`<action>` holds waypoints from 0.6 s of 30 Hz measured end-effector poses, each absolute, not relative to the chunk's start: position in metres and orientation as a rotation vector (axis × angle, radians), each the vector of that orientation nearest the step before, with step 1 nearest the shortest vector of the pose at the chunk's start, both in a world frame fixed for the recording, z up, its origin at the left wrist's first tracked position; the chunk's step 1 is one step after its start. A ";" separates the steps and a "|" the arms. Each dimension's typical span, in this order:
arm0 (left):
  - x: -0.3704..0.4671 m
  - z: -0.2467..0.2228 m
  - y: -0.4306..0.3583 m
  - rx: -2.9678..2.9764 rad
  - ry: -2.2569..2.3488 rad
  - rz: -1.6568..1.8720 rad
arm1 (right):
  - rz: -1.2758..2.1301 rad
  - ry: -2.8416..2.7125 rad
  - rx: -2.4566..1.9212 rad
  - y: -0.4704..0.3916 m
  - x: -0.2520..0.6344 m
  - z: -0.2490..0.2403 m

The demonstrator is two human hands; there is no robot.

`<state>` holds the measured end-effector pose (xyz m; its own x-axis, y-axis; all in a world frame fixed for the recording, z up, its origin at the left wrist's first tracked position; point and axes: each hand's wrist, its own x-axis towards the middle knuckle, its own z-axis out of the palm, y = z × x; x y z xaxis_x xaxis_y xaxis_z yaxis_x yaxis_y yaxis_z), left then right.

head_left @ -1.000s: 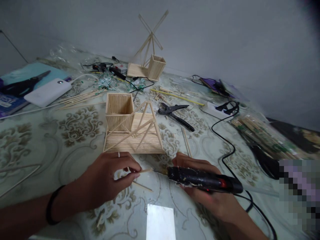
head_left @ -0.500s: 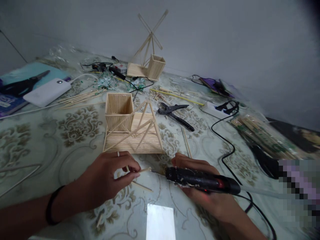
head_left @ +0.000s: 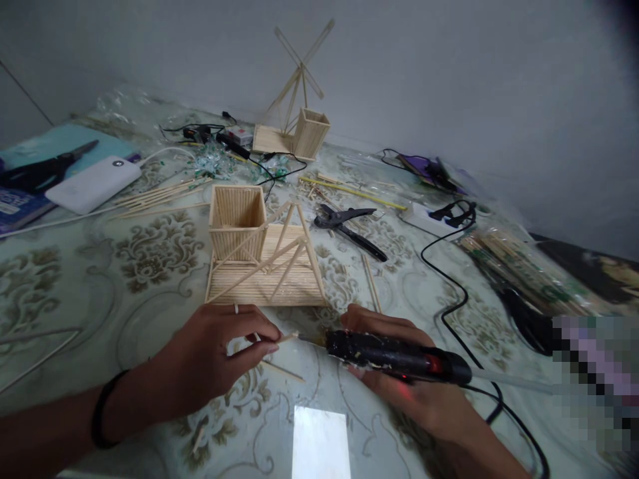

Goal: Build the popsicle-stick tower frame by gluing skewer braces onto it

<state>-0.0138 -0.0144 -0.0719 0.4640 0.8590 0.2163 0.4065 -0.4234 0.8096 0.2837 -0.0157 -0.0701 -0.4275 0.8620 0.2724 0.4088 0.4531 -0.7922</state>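
Observation:
Between thumb and fingers, my left hand point(head_left: 234, 352) pinches a short wooden stick point(head_left: 288, 337), its free end pointing right. My right hand point(head_left: 399, 372) is wrapped round a black hot glue gun point(head_left: 394, 352) with a red light glowing on it and a glue stick point(head_left: 514, 380) out of its back. The gun's nozzle point(head_left: 312, 340) meets or nearly meets the stick's tip. Just beyond both hands stands a stick model point(head_left: 269, 286) with a flat base, a square open box point(head_left: 238, 226) and a slanted frame. A loose stick point(head_left: 283, 370) lies below the left hand's fingertips.
Black pliers point(head_left: 349, 229) lie beyond my right hand. A finished-looking windmill model point(head_left: 312, 136) stands by the wall. Scissors point(head_left: 50, 166), a white power bank point(head_left: 94, 184) and loose sticks point(head_left: 164, 194) are at left. A white power strip point(head_left: 432, 219) and bagged sticks point(head_left: 529, 266) lie at right.
The glue gun has shifted slightly left, its nozzle closer to the stick's tip. My left hand keeps its pinch in nearly the same place.

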 end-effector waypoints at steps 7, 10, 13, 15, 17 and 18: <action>-0.017 -0.068 -0.013 2.036 1.069 0.861 | 0.875 -2.036 -1.020 -0.008 0.269 -0.056; -0.025 -0.057 -0.011 2.085 1.135 0.945 | 0.700 -2.047 -1.015 -0.009 0.266 -0.061; -0.034 -0.046 -0.009 2.080 1.273 1.053 | 0.607 -2.191 -0.964 -0.010 0.262 -0.069; -0.037 -0.043 -0.009 2.080 1.359 1.094 | 0.507 -2.288 -0.923 -0.008 0.258 -0.078; -0.038 -0.045 -0.008 2.096 1.401 1.105 | 0.372 -2.338 -0.895 -0.007 0.255 -0.087; -0.038 -0.047 -0.008 2.105 1.410 1.112 | 0.309 -2.350 -0.892 -0.006 0.253 -0.091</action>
